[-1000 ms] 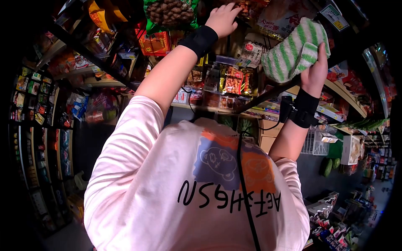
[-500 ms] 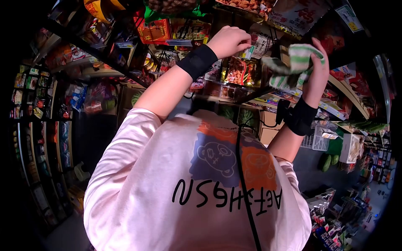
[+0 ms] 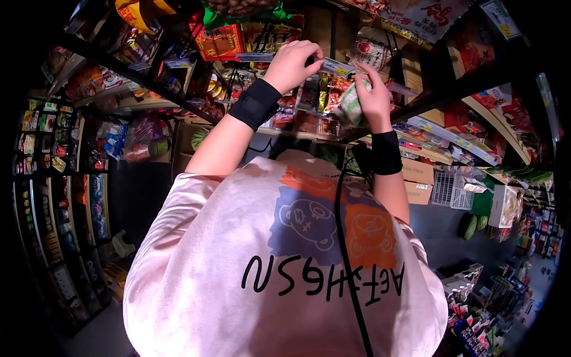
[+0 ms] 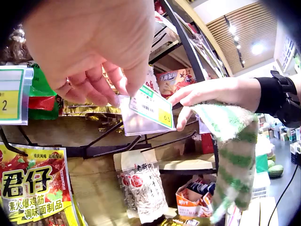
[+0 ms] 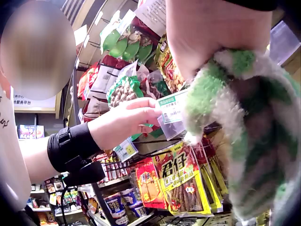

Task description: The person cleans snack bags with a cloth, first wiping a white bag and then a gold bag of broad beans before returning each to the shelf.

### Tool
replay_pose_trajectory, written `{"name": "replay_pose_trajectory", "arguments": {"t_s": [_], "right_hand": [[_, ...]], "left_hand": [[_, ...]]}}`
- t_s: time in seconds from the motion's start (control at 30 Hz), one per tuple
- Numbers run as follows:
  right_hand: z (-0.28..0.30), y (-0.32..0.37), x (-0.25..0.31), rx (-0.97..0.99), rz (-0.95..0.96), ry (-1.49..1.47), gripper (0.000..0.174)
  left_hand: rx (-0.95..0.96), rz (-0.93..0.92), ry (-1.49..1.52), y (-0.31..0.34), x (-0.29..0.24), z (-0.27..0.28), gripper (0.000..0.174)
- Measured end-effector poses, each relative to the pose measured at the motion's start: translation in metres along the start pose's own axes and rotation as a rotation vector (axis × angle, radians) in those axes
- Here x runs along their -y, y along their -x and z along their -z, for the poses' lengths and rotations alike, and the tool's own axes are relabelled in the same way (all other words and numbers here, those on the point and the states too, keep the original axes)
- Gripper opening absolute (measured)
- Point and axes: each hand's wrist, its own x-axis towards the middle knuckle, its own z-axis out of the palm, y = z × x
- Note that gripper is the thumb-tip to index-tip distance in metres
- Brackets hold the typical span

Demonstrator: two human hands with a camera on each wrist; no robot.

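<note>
With thumb and fingers, my left hand (image 3: 291,66) pinches one end of a price tag in a clear plastic holder (image 4: 149,112), which sticks out from the shelf hooks. A green-and-white striped cloth (image 4: 237,153) hangs from my right hand (image 3: 375,100), which grips it. The right fingertips (image 4: 178,100) are right at the tag's other end. In the right wrist view the bunched cloth (image 5: 263,136) fills the right side and hides part of the right fingers. There the left hand (image 5: 126,117) shows from the side, holding the tag's edge.
Metal hooks (image 4: 108,149) jut out below the tag. Yellow-and-red snack packets (image 4: 35,181) hang at the left, and a clear bag of white pieces (image 4: 141,186) hangs beneath. A dark shelf post (image 3: 458,95) stands to the right. Another price tag (image 4: 11,96) is beside the left hand.
My left hand has come down from the upper packets and now pinches the price tag. The right hand has moved left and inward with the cloth, up to the tag.
</note>
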Motion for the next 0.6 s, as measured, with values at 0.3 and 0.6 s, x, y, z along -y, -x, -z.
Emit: {"name": "replay_pose_trajectory", "arguments": {"t_s": [0.3, 0.6], "right_hand": [[-0.017, 0.004, 0.0, -0.127, 0.148, 0.007, 0.031], [-0.028, 0.012, 0.014, -0.132, 0.373, 0.415, 0.032]], "left_hand": [[-0.051, -0.157, -0.043, -0.001, -0.002, 0.001, 0.013], [-0.099, 0.088, 0.242, 0.011, 0.013, -0.017, 0.01]]}}
